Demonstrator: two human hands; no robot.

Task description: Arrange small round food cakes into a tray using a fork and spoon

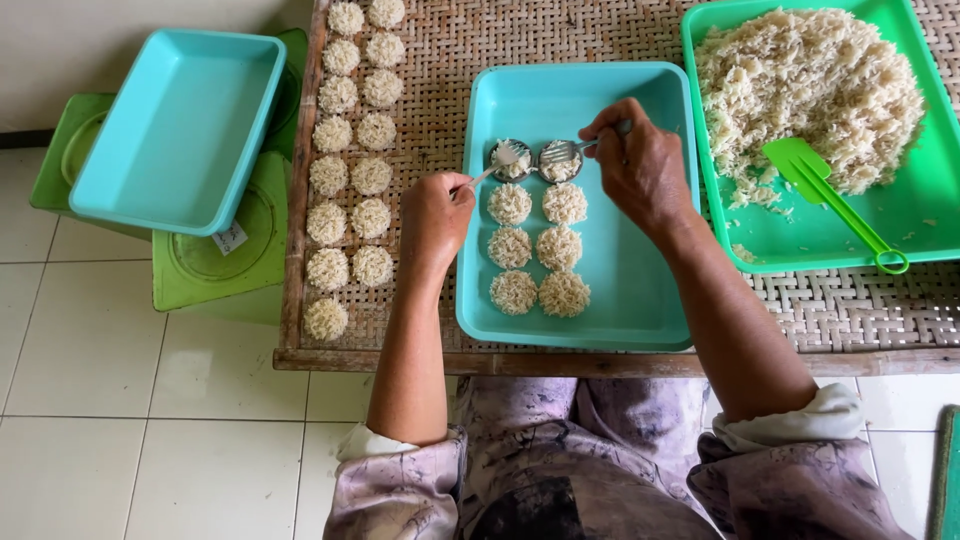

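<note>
mostly bare, the teal tray (640, 290) has open floor along its right and near sides, with six rice discs (538, 248) left of centre. a white label (231, 238) sits on the green stool (215, 265). both arms reach forward: left hand (432, 218) and right hand (640, 165) each closed around a fork (497, 163) over two small metal moulds (536, 162).

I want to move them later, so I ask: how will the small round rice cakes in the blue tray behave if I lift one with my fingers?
A rice cake looks like loose grains only pressed together, so it probably crumbles if pinched. It seems thin and small, likely light. Being flat, it should not roll. The blue tray looks smooth, so a cake may slide when pushed.
</note>
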